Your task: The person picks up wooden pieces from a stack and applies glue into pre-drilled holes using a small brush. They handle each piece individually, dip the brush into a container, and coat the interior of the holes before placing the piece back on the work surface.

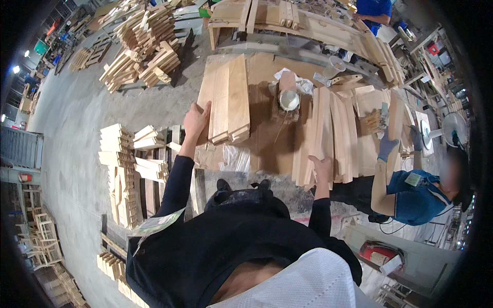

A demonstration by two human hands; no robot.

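Note:
On the cardboard-covered table, my left hand [196, 121] is closed at the left edge of a stack of pale wooden boards [228, 102], thumb at the edge and some fingers hidden. My right hand [322, 168] grips the near end of a wooden board [322, 123] in the right-hand row, its thumb across the wood. More boards [343, 133] lie side by side just right of it. Between the two groups stands a container of white paste [289, 100], with a wooden block [287, 79] behind it. My fingertips on the right are partly hidden.
At the right a co-worker [418, 192] in grey gloves holds a board [395, 123] beside a brush [377, 120]. Cardboard [267, 149] covers the table. Stacked wood [115, 174] stands on pallets at left. A long bench [308, 33] with boards spans the back.

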